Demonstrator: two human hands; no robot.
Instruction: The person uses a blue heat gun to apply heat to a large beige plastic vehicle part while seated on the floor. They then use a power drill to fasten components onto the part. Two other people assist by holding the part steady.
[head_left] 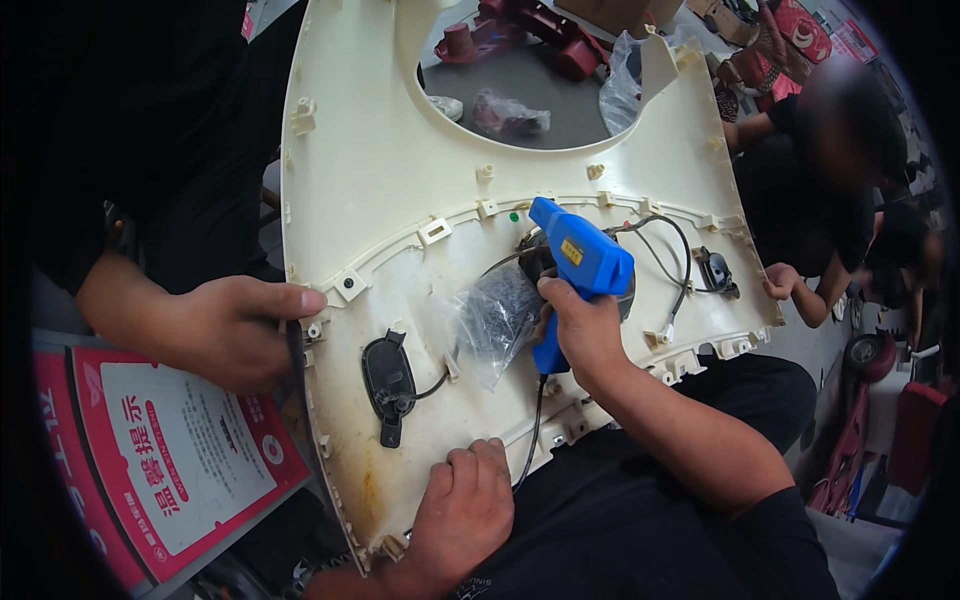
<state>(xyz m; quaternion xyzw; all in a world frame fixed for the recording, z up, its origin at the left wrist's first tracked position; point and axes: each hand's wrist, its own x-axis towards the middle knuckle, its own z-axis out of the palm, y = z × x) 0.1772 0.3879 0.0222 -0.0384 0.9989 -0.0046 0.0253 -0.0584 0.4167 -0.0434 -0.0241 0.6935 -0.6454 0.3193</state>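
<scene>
Large curved cream plastic panel lies inner face up, lower edge over the person's lap, big rounded cutout at the far end. R hand has its grip wrapped snugly round the handle of a blue pistol-shaped plastic tool w/ a yellow label; tool is upright-ish over the panel's mid, R of centre. Thin black cord runs from the handle base down past the panel's lower edge. L hand is palm down nr the lower L corner, fingers slightly bent on the panel; thumb hidden, so can't tell if its grip has hold of the edge.

Just L of the tool: crumpled clear plastic bag w/ dark contents. Behind the tool, a dark part, mostly hidden. Farther L, a black elongated oval unit w/ a wire; nr the R edge, a smaller black oval unit. Btwn tool & R unit, a looped black cable ends in a small white connector. Yellow-brown stain nr the lower L corner.

Co-worker's hand on the L grasps the panel's L edge, thumb on top. Another co-worker's hand is at the R edge. Thru the cutout: dark-red plastic parts. Lower L: pink & white printed sign.
</scene>
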